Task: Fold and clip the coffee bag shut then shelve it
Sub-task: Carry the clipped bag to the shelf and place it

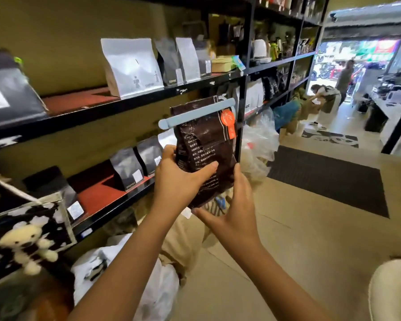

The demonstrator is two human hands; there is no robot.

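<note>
A dark brown coffee bag (204, 137) with white print and an orange label is held upright in front of the black shelving. A long pale blue clip (195, 114) is clamped across its folded top. My left hand (178, 179) grips the bag's lower left side, thumb across the front. My right hand (234, 212) supports the bag's bottom right edge from below. The upper shelf board (79, 98) with a red surface runs at about the height of the bag's top, to the left.
White and grey coffee bags (132, 66) stand on the upper shelf, darker bags (127, 167) on the lower shelf. Plastic bags (257, 140) lie on the floor by the shelf. A dark mat (329, 177) covers the floor on the right. People are near the doorway.
</note>
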